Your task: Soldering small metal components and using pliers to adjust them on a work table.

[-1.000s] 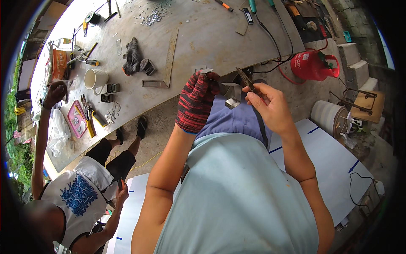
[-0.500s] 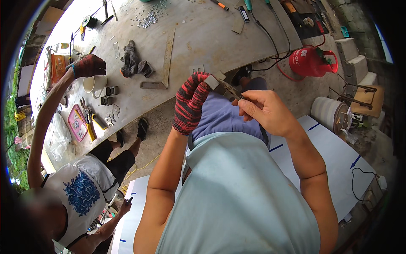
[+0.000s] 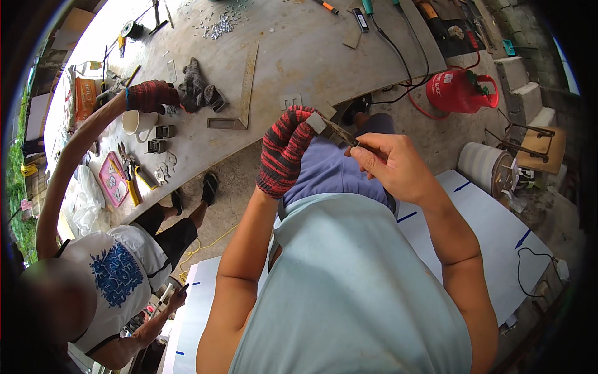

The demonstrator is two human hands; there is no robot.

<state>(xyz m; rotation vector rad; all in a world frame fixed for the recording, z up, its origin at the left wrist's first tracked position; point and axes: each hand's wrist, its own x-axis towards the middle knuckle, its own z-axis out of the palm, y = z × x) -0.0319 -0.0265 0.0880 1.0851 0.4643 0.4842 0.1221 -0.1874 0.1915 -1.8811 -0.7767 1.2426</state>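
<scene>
Standing left of the steel square [image 3: 251,81]: white mug [image 3: 132,126], a co-worker's gloved hand [image 3: 152,96] just beyond it. Dark glove [image 3: 193,86] nearer the square. Right of the square — left hand [image 3: 283,149], gloved red-black, fingers curled and pressed around a small metal piece [image 3: 316,123]. Slim dark tool [image 3: 339,131] at the piece; contact unclear. Right hand [image 3: 389,163] bare — thumb and forefinger pinching the tool's end. Red gas cylinder [image 3: 453,95] well right of the square.

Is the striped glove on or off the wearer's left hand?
On: the red-and-black glove covers the left hand down to the wrist.
</scene>
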